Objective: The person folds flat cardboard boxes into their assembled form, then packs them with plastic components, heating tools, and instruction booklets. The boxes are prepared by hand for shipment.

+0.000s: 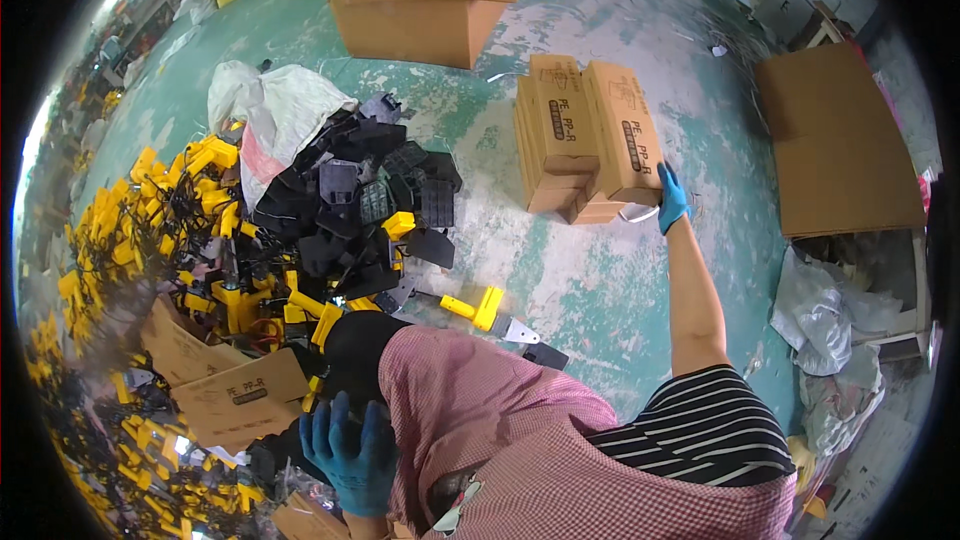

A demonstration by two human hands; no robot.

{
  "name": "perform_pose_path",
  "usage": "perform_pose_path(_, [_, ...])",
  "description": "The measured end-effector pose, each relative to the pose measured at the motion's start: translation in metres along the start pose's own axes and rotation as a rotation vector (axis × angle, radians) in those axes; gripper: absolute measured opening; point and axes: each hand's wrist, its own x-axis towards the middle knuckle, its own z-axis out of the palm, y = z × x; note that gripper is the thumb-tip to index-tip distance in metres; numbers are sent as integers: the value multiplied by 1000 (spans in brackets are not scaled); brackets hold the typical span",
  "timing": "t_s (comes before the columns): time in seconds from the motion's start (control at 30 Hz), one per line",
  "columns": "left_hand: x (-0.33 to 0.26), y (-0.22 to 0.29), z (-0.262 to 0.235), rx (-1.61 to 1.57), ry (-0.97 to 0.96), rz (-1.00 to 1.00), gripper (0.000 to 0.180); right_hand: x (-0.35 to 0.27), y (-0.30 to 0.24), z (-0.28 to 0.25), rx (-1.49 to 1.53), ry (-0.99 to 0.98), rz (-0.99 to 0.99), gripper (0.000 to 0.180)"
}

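At the near right corner of a narrow brown cardboard box (622, 120), my right hand (674, 202) in a blue glove grips its edge. That box lies on a low stack beside another cardboard box (562, 120). My left hand (352, 450), also gloved in blue, hovers near my lap with fingers apart and nothing visible in it. Closest to it is an opened cardboard box (245, 395) among the yellow parts. On the floor before my knees lies a yellow-handled tool with a metal plate end (485, 312).
Yellow tools with black cords (170, 210) are heaped at left. Black plastic parts (345, 190) form a pile next to a white woven sack (270, 105). Large cartons (425, 25) stand ahead. At right are a cardboard sheet (840, 145) and plastic bags (825, 310).
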Motion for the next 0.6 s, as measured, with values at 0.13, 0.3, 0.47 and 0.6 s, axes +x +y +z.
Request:
perform_pose_path(0.13, [6,2,7,-59,-14,-51,28,27,22,-7,113,202,-38,37])
perform_pose_path(0.3, [-6,-22,10,-42,-85,-95,35,51,29,40,-241,508,-162,26])
perform_pose_path(0.47, [-21,-62,18,-213,36,-455,44,68,-15,42,-1091,209,218,34])
perform_pose_path(0.6, [-96,-146,93,-516,217,-997,45,-52,-87,168,-967,681,417,41])
